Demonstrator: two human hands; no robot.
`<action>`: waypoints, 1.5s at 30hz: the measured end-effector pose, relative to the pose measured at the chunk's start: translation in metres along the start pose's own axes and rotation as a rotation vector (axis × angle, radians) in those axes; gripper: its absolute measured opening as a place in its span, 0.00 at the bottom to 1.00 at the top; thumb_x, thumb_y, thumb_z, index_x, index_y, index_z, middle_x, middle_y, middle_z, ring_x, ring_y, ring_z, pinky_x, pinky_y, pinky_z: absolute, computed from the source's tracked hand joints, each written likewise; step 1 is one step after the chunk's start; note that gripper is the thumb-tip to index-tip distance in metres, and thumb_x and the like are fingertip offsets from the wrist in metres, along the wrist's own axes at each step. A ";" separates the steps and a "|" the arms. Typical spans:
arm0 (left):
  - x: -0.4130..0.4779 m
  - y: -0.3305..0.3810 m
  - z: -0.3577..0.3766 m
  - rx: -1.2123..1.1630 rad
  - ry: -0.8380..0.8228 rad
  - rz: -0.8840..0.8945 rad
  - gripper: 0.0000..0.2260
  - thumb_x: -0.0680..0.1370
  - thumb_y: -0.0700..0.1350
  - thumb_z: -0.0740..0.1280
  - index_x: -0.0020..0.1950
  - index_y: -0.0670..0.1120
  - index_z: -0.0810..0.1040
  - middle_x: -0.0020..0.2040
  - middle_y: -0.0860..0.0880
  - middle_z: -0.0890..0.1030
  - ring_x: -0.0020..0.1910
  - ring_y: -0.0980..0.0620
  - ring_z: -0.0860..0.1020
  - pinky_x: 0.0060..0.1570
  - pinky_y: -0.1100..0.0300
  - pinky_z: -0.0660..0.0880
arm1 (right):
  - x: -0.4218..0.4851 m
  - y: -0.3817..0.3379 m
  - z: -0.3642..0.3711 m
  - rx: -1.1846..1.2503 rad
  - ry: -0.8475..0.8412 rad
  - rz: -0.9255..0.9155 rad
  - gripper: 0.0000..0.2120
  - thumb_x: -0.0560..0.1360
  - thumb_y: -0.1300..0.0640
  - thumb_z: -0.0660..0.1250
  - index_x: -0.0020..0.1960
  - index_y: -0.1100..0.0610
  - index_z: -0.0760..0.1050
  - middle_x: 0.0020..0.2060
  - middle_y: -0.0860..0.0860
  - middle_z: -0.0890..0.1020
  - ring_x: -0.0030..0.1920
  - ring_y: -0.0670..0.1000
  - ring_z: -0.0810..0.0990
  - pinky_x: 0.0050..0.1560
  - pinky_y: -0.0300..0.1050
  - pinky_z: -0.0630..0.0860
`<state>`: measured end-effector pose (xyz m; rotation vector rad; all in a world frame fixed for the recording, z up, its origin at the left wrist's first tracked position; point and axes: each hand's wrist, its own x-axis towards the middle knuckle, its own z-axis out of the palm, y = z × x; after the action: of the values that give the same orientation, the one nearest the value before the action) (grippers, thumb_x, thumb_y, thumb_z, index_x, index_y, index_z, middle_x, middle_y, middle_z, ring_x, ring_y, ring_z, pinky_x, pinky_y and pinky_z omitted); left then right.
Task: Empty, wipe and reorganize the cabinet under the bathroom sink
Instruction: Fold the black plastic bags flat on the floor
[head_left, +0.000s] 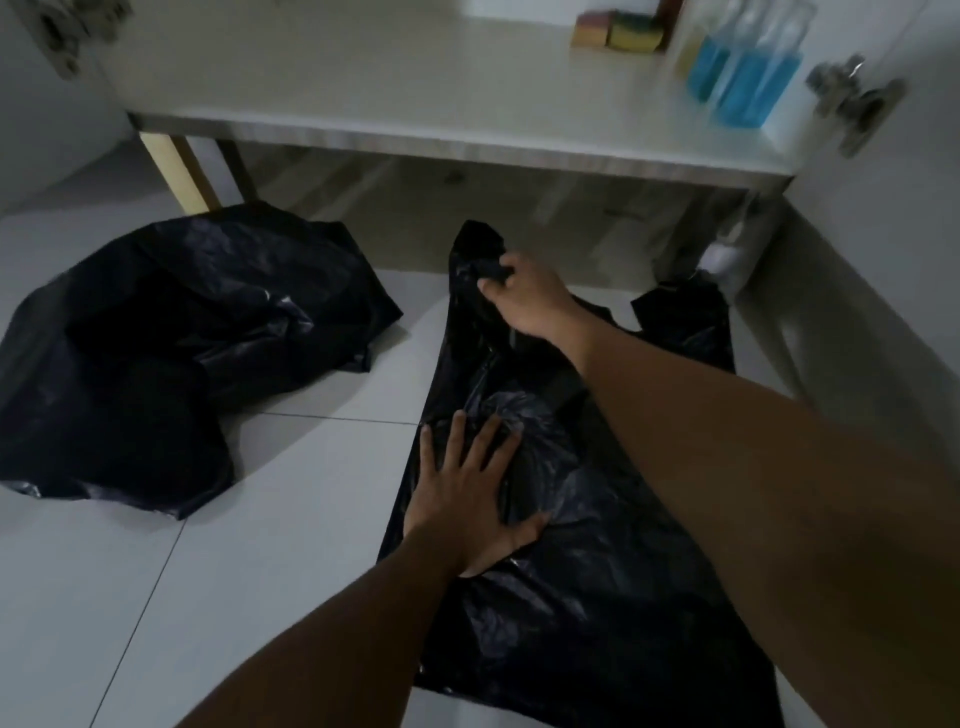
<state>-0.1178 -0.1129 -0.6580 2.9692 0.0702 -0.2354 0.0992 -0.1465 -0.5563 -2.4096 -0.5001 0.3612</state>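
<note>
While the left hand (480, 499) pressed flat, fingers spread, on the black bag (597, 597), the right hand (524, 301) pinched its top edge; bare floor tiles (291, 519) lay leftward.

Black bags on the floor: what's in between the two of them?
Just bare floor tile between the crumpled bag and the flat bag, shown in the head view.

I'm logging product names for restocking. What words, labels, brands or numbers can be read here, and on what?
No text can be read anywhere.
Bottles of blue liquid: blurred, so any label is unreadable.
Sponges: blurred, no print visible.
Left bag and right bag: plain black, no print visible.
</note>
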 end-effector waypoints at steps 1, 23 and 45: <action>0.001 0.000 0.000 -0.003 0.001 -0.004 0.45 0.69 0.80 0.42 0.79 0.59 0.35 0.80 0.54 0.36 0.76 0.43 0.28 0.72 0.35 0.33 | 0.011 -0.002 0.003 -0.021 0.026 0.009 0.30 0.78 0.42 0.62 0.75 0.54 0.62 0.70 0.54 0.71 0.70 0.58 0.68 0.68 0.47 0.66; 0.003 0.000 -0.009 -0.043 -0.028 -0.005 0.49 0.67 0.80 0.48 0.81 0.55 0.40 0.81 0.51 0.36 0.76 0.43 0.28 0.72 0.33 0.35 | 0.093 -0.042 -0.040 0.969 0.200 0.293 0.06 0.76 0.64 0.65 0.53 0.59 0.76 0.43 0.55 0.80 0.41 0.52 0.79 0.37 0.42 0.77; 0.002 0.003 -0.013 -0.030 -0.045 0.003 0.49 0.67 0.80 0.47 0.80 0.57 0.37 0.80 0.51 0.34 0.75 0.42 0.26 0.72 0.34 0.33 | -0.061 0.090 -0.021 -0.578 0.097 -0.186 0.22 0.79 0.36 0.52 0.55 0.52 0.72 0.53 0.54 0.74 0.57 0.57 0.72 0.57 0.57 0.69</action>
<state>-0.1138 -0.1138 -0.6447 2.9323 0.0626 -0.2981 0.0769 -0.2495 -0.5902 -2.8784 -0.8720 0.0114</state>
